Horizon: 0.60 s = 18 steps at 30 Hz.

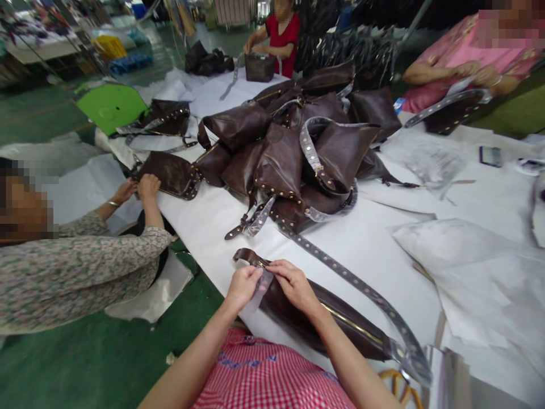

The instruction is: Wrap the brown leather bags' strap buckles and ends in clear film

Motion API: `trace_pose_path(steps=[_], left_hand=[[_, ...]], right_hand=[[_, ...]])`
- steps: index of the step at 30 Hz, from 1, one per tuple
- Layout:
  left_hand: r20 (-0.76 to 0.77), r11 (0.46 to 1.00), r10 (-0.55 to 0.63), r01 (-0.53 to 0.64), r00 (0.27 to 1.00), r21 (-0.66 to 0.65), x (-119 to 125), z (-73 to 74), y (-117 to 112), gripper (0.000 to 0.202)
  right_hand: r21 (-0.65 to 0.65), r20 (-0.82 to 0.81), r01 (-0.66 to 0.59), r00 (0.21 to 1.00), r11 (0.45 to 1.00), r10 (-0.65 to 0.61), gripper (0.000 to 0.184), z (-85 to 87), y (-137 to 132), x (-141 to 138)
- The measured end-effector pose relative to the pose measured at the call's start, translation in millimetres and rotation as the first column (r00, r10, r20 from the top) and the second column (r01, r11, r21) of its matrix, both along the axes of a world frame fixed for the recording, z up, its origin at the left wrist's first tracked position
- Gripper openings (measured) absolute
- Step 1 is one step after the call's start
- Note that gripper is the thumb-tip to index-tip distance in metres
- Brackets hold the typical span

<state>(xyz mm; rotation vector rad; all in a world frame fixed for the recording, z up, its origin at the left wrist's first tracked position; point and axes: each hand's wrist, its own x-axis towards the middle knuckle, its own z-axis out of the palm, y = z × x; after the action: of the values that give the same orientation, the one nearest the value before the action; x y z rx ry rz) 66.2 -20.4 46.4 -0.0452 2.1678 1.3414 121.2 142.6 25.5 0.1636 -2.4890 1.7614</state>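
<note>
The left hand [243,287] and right hand [293,286] sit close together, fingers pinched on a film-wrapped strap [361,289] of a brown leather bag [340,321] lying along the near edge of the surface [383,244]. More bags [281,165] lie heaped mid-surface, their straps filmed too; a co-worker's hands [136,190] press another bag [168,175].

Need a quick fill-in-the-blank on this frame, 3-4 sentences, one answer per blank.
1. The bag under the left hand and right hand is made of dark brown ____.
2. Its studded strap is covered in clear ____.
3. The table cover under the pile of bags is ____.
4. The far co-worker's shirt is ____.

Missing words: leather; plastic film; white; red.
</note>
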Motion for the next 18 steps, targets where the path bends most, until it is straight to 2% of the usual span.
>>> trace_pose_path(steps=[5, 8, 9, 13, 18], left_hand=[[-0.210, 0.984, -0.088, 0.052, 0.974, -0.168, 2, 12.5, 1, 0.029], [-0.278, 0.950, -0.170, 0.083, 0.945, -0.300, 2, 17.3, 1, 0.030], [-0.281, 0.951, -0.165, 0.077, 0.946, -0.300, 2, 16.8, 0, 0.030], [-0.156, 0.997, -0.014, 0.001, 0.988, -0.080, -4, 6.5, -3, 0.035], [-0.039, 0.999, 0.024, -0.023, 0.999, 0.031, -7, 0.5, -8, 0.039]], right_hand=[[-0.091, 0.052, -0.003, 0.999, 0.996, 0.007, 0.023, 1.9, -2, 1], [-0.107, 0.064, -0.016, 0.998, 0.994, 0.023, 0.019, 2.2, -2, 0], [-0.109, 0.064, -0.017, 0.998, 0.994, 0.024, 0.019, 1.7, -2, -1], [-0.110, 0.065, 0.010, 0.998, 0.994, -0.003, 0.014, -1.5, -6, -4], [-0.061, 0.094, 0.063, 0.994, 0.996, -0.057, 0.004, -3.2, -10, -11]])
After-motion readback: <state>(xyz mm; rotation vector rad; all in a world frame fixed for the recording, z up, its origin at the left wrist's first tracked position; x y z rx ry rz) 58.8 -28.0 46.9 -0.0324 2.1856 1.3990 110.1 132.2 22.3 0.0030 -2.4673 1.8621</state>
